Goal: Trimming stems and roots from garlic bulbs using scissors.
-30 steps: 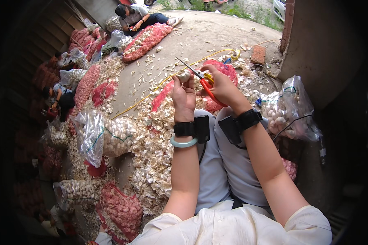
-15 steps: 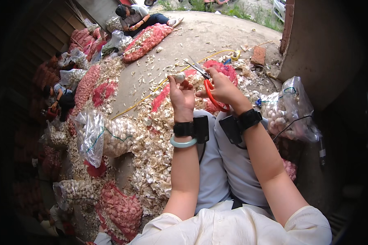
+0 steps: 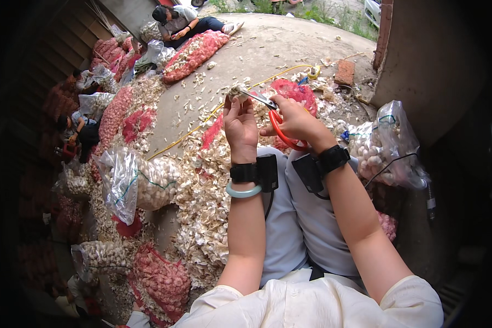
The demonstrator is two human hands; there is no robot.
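Observation:
Beyond my knees, my left hand (image 3: 241, 126) holds a garlic bulb (image 3: 238, 92) up at its fingertips. The root side of the bulb looks turned toward the scissors. My right hand (image 3: 295, 121) grips red-handled scissors (image 3: 274, 122), fingers through the loops. Their metal blades reach left to the bulb and touch or overlap it; whether they are cutting cannot be made out. Below and around my hands lies a heap of garlic skins and stalk trimmings (image 3: 202, 218). A pink net bag (image 3: 295, 94) rests just past my right hand.
Clear plastic bags of garlic stand at left (image 3: 153, 183) and right (image 3: 374, 156). A full red net sack (image 3: 161, 279) sits lower left, another sack (image 3: 197, 54) farther off. A yellow cord (image 3: 186, 134) crosses the floor near a brick (image 3: 344, 72). Several people work at left and back.
The garlic bulb has been turned in my left fingers, its rougher side now showing. The scissors have swung left and down, and their blades now meet the bulb.

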